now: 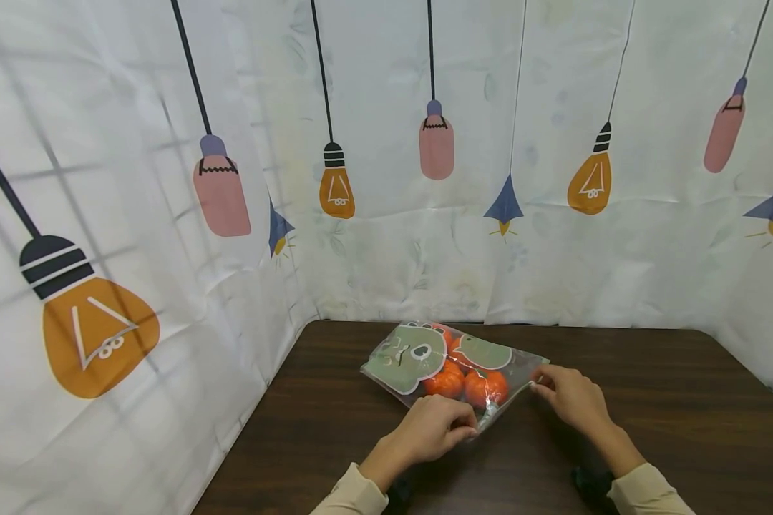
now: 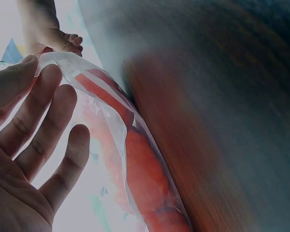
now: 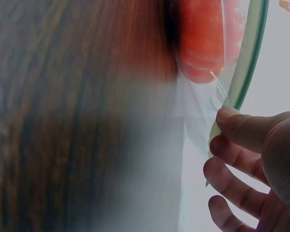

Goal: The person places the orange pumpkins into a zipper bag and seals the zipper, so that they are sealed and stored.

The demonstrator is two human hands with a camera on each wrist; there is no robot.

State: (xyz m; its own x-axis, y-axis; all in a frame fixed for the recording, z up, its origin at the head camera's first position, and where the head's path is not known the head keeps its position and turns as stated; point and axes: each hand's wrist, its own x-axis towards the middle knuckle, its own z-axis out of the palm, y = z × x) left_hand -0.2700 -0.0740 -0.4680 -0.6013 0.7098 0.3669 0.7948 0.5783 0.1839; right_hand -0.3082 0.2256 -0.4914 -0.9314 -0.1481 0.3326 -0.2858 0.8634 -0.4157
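A clear plastic bag with green bear prints lies tilted on the brown tabletop. Several orange, mandarin-like fruits show through its wall. At the bag's near corner my left hand pinches the edge between thumb and index finger, its other fingers apart from the plastic in the left wrist view. My right hand grips the opposite corner of the same edge. In the right wrist view, thumb and index finger pinch a green strip along the bag's edge. The plastic stands loose and bulged around the fruits.
The dark wooden table reaches to a white curtain printed with hanging lamps, at the back and left. Dark bands sit at both wrists, by the cream sleeves.
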